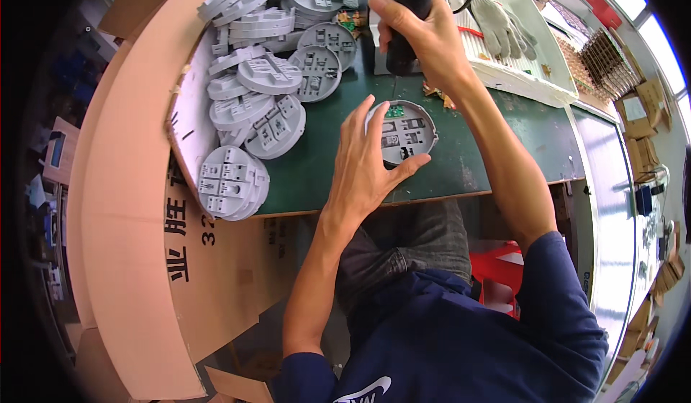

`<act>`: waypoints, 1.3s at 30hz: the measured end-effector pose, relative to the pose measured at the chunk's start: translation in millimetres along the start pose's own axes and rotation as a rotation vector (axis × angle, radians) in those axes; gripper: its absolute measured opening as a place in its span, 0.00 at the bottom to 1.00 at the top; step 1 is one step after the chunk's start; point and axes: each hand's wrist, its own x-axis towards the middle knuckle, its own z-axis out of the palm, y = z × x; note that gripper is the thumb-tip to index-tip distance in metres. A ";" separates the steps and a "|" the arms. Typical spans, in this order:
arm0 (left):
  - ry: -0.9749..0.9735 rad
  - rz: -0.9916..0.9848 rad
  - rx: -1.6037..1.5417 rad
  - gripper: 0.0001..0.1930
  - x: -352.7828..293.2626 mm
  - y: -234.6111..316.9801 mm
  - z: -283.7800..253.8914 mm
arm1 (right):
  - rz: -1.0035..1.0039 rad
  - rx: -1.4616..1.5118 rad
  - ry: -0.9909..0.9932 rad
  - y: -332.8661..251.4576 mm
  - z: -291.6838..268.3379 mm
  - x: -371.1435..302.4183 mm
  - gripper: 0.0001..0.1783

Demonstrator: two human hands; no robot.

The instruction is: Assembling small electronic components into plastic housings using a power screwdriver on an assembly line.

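Note:
A black handheld power screwdriver (412,14) is gripped in my right hand (435,43), its thin bit pointing down at the table. Just below that bit lies a round grey plastic housing (414,140), open side up, with molded compartments and a small green circuit board (394,111) at its far edge. My left hand (367,144) is spread over the near left side of this housing, thumb along the near rim and index finger by the left rim. Whether those fingertips press on the rim is hard to tell.
A heap of similar grey round housings (270,72) covers the table's left side beside a cardboard wall (119,209). At the back right a white tray (533,90) holds grey work gloves (497,29). Small brass-coloured parts (439,95) lie on the green table (468,140).

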 end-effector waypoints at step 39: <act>0.374 0.060 0.599 0.13 99.6 -111.3 -144.4 | 0.214 -0.535 0.305 35.0 -24.2 -137.1 0.17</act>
